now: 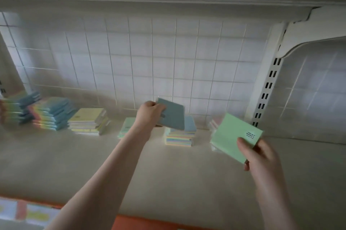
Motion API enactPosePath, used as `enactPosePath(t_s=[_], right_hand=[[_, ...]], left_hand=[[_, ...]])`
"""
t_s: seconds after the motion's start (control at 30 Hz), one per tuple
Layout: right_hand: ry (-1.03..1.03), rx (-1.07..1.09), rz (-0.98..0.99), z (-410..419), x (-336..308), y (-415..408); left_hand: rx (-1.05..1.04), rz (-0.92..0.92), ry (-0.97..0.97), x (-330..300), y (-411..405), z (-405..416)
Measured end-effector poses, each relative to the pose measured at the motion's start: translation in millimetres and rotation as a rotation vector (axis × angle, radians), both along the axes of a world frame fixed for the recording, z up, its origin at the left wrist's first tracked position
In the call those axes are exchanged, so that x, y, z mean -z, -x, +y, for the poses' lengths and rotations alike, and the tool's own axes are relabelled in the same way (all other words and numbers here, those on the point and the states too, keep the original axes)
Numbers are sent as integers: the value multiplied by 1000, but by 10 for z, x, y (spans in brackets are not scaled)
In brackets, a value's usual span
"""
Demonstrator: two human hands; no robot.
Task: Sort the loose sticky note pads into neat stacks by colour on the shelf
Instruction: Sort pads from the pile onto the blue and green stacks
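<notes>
Pinching the flat blue-grey sticky note pad (173, 114) by its near edge, my left hand (149, 112) curls its fingers round it and holds it tilted above the mixed pastel stack (179, 139) on the beige shelf (168, 173), likely to sort it. My right hand (262, 156) grips the mint-green square pad (234, 136), thumb on its face (label corner up), waiting near the shelf's right end. A small green stack (127, 128) sits just left.
</notes>
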State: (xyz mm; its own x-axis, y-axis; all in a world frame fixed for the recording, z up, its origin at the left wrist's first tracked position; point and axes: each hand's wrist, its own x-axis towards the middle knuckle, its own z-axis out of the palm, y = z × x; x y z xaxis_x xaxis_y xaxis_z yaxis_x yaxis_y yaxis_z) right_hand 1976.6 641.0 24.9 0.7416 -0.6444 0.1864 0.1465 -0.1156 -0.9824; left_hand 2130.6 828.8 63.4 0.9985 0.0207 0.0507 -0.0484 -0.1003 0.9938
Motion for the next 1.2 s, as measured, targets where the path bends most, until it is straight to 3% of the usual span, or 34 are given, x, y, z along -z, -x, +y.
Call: enactPosePath(t_s=[0.23,0.4,0.63,0.9,1.2], right_hand=[[48,10,-1,-78,-29,28],[85,-13,13,-118,30,32],[86,-69,23,-200,83,30],[62,-56,27,-293,123,13],[21,-118,-41,36,57,-196]], left_hand=[[16,83,-105,144,-277,-274],[-89,-26,-545,171,-272,-337],[-165,-11,-797,240,-256,-399],[-127,-16,-833,383,-220,-442],[-320,-384,-746,374,-92,246]])
